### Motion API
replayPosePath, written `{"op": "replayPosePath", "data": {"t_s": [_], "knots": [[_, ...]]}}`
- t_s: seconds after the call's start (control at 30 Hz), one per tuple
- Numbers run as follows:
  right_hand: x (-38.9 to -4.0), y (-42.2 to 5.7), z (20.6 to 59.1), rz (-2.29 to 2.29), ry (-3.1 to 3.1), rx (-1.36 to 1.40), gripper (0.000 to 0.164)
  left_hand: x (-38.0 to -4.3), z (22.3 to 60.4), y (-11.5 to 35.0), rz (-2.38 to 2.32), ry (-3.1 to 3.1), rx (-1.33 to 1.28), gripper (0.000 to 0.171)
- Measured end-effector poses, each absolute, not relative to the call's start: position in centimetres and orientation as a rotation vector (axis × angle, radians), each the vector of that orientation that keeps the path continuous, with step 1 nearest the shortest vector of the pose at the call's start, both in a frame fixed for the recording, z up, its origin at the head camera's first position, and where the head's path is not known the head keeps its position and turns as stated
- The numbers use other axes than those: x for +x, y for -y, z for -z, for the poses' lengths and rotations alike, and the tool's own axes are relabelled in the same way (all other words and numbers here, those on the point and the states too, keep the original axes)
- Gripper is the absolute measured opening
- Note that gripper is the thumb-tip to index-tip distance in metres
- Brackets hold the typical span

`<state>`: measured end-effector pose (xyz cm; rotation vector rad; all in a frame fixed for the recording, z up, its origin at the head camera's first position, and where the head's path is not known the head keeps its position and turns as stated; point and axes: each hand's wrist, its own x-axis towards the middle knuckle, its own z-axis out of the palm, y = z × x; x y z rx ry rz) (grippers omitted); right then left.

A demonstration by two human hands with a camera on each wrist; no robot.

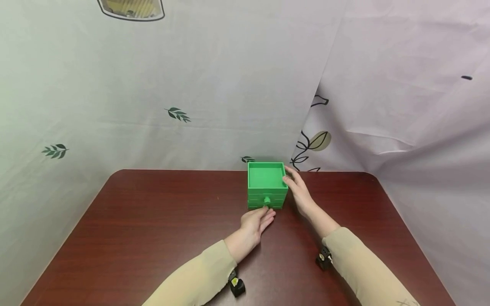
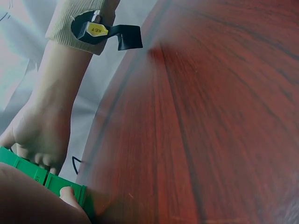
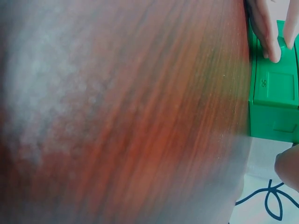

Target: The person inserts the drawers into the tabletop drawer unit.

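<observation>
A small green drawer box [image 1: 266, 175] with a shallow open top stands near the table's far edge, a round knob [image 1: 267, 200] on its front. My left hand [image 1: 253, 222] is low at the front, palm turned up. In the right wrist view its finger and thumb [image 3: 288, 35] pinch around a small green bit of the front, just below the upper knob in the head view. My right hand [image 1: 300, 193] rests against the box's right side, fingertips at the top rim. In the left wrist view its fingers [image 2: 42, 158] lie along the box's side.
The dark red-brown wooden table [image 1: 172, 221] spreads around the box. Behind it hangs a pale cloth backdrop [image 1: 214, 85] with leaf prints. Black wrist cameras [image 1: 236, 285] hang from both sleeves.
</observation>
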<state>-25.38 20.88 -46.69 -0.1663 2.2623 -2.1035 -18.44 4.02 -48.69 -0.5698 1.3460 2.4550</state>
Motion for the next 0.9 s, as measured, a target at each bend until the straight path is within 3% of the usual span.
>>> {"op": "replayPosePath", "data": {"t_s": [0.43,0.67,0.9], "knots": [[-25.3,-20.8,46.6,2.100,-2.259,-0.172,0.057,-18.0,48.2,-3.6,-2.423,-1.361,-0.528,0.038],[-25.3,-20.8,46.6,2.111,-2.259,-0.167,0.058,-17.5,48.2,-2.5,-2.411,-1.322,-0.369,0.039],[-25.2,-20.8,46.6,2.111,-2.264,-0.157,0.057,-17.3,48.0,-1.7,-2.323,-1.384,-0.413,0.046]]}}
